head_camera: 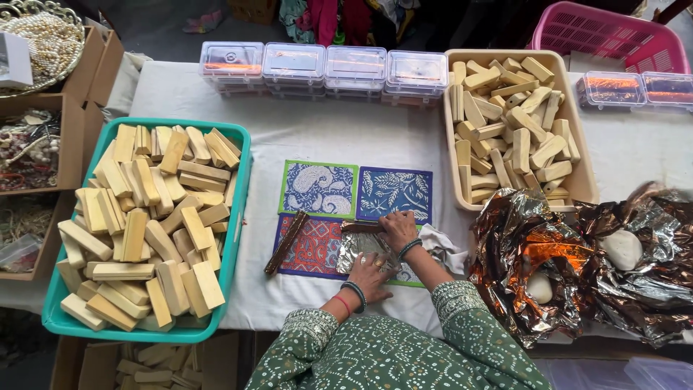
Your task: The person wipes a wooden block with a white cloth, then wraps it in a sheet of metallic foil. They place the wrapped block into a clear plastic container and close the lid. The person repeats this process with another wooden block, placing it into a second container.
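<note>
My left hand [369, 274] presses flat on a sheet of silver foil [359, 248] that lies on the patterned cloth mats [321, 189] in the middle of the table. My right hand [398, 228] grips the far edge of the foil, where it is folded over a block-shaped thing; the block itself is hidden. A foil-wrapped bar [286, 242] lies slanted on the red mat just left of my hands. Both wrists wear dark bangles, and the sleeves are green and patterned.
A teal tray [242, 173] of pale wooden blocks stands at the left, a beige tray [585, 180] of more blocks at the back right. Crumpled copper foil [577, 253] with two white stones lies right. Clear plastic boxes [325, 68] line the back; a pink basket [606, 32] behind.
</note>
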